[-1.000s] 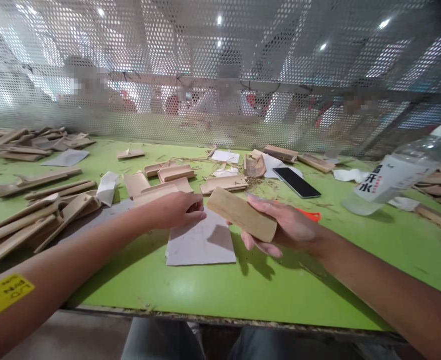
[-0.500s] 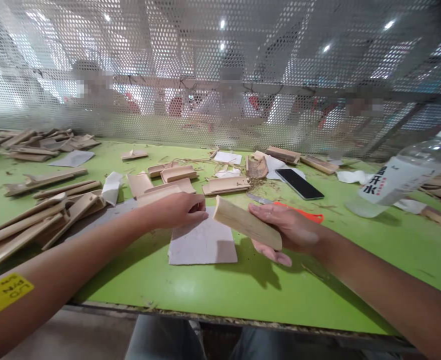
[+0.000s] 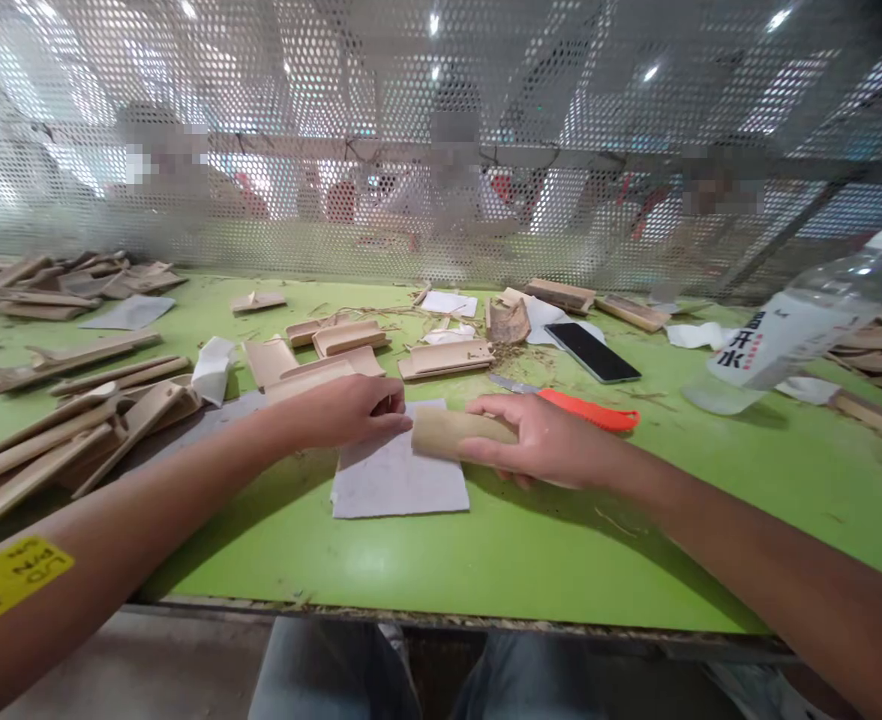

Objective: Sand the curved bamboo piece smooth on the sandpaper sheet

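A pale, curved piece of split bamboo (image 3: 441,432) is gripped in my right hand (image 3: 527,438), its rounded side up. Its left end lies over a whitish sheet of paper (image 3: 403,485) on the table. My left hand (image 3: 355,405) rests by the sheet's upper left part with its fingers curled closed. What those fingers hold, if anything, is hidden. Close to the bamboo's left end is my left thumb. Just beyond my right hand lies a knife with an orange handle (image 3: 591,410).
Split bamboo pieces (image 3: 445,358) and shavings lie across the green table (image 3: 261,545), with a larger pile (image 3: 73,440) at left. A black phone (image 3: 592,350) and a clear bottle (image 3: 793,330) are at right. Behind a perforated screen (image 3: 381,220) sit several people.
My right hand has turned over and moved left, bringing the bamboo piece from a tilted hold in the air down over the sheet. My left hand has hardly moved.
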Demonstrator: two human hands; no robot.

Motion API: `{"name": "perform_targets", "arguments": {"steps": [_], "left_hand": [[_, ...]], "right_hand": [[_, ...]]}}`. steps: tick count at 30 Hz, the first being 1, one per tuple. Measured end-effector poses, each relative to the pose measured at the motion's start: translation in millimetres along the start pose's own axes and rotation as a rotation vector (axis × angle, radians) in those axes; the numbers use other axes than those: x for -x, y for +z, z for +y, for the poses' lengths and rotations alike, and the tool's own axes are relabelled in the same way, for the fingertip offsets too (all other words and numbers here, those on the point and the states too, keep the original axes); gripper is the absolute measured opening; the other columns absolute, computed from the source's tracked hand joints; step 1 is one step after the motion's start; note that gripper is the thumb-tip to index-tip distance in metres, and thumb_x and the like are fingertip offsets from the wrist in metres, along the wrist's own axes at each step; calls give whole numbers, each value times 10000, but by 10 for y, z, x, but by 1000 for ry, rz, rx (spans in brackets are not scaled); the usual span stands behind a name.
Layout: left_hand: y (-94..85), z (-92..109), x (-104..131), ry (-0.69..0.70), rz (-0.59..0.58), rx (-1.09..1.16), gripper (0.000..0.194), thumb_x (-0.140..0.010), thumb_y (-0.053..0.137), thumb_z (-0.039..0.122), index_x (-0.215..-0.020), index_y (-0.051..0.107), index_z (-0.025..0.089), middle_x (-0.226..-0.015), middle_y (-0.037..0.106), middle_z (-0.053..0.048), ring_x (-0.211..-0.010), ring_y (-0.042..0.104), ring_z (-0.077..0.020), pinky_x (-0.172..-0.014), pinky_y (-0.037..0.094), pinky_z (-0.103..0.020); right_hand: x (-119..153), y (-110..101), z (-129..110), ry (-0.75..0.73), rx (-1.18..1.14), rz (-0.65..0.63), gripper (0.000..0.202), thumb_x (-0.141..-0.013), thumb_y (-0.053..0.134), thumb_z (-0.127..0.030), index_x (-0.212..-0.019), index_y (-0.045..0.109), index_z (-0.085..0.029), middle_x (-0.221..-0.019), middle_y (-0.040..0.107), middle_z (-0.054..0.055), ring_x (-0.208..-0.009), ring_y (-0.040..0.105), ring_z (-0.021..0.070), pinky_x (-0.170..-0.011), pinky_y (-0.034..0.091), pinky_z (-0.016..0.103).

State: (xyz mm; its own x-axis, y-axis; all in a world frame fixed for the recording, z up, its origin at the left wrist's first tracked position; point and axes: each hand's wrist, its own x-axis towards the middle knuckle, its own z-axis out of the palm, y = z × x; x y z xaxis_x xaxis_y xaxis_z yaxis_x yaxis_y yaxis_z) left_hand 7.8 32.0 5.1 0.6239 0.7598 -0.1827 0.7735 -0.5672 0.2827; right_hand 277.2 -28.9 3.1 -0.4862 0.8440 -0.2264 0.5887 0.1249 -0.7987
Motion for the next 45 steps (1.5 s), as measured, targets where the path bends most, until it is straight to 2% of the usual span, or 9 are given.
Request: {"name": "perform_targets", "arguments": {"steps": [5,8,15,23,27,32,38,41,45], "left_hand": [[-50,-17,53,8,-168,71,702,-807,653,700,-1308,550,219,-1067,691,-65,-883,603,-221,-701,399,-285],[-57,-6,80,32,-165,37,1070,-708,708,769,-1580,340,272,-1211,664,-84,-1028,595,-264,-806,402,-289],[-59,9,70,74,-195,-24,972,-746,698,745,-1576,406,334,-1151,632,-69,-1013,562,-264,-807,384,-285],[-66,-16,61,78,-214,0,1037,-729,702,764,-1604,362,323,-1121,615,-62,-984,555,-264,-795,398,-302],[-80,-8,67,103,-225,16,1032,-746,695,752,-1611,344,314,-1147,604,-70,-997,550,-267,-810,403,-311],[-69,-10,71,87,-223,13,1034,-739,723,729,-1612,345,325,-1130,599,-69,-1008,553,-271,-811,408,-307],[-61,-7,80,91,-201,1,1030,-738,731,714,-1611,353,319,-1141,619,-70,-996,561,-262,-815,416,-299],[-65,1,86,87,-197,-3,1018,-743,733,702,-1609,359,321,-1139,628,-70,-1002,571,-262,-816,422,-294],[-60,-5,83,120,-184,-3,987,-739,738,704,-1582,404,315,-1109,635,-61,-978,576,-253,-796,421,-286]], "right_hand": [[-13,17,4,-121,359,126,635,-970,575,-603,-1531,547,-305,-1346,719,98,-925,726,266,-774,522,352],[12,31,-11,-128,371,123,635,-980,564,-585,-1550,523,-309,-1394,696,85,-994,714,283,-821,516,364],[31,78,-66,-90,423,16,628,-976,550,-615,-1542,533,-344,-917,805,33,-607,638,199,-589,440,300],[47,84,-66,-138,319,-27,612,-967,585,-572,-1524,557,-319,-1371,714,61,-1018,734,286,-847,544,361],[38,40,-72,-59,430,167,615,-974,576,-540,-1529,552,-277,-1436,668,76,-1129,704,305,-898,530,367],[32,47,-65,-113,406,-6,600,-976,562,-580,-1531,541,-356,-1103,811,28,-727,713,209,-643,492,293],[46,69,-60,-67,534,181,620,-981,541,-559,-1529,560,-270,-835,793,52,-556,609,183,-565,422,291],[81,96,-108,-124,451,34,588,-972,570,-554,-1515,570,-329,-954,818,34,-591,651,177,-571,440,277],[94,82,-133,-76,476,175,599,-965,574,-542,-1502,592,-274,-1321,741,83,-935,746,272,-752,528,328]]}}
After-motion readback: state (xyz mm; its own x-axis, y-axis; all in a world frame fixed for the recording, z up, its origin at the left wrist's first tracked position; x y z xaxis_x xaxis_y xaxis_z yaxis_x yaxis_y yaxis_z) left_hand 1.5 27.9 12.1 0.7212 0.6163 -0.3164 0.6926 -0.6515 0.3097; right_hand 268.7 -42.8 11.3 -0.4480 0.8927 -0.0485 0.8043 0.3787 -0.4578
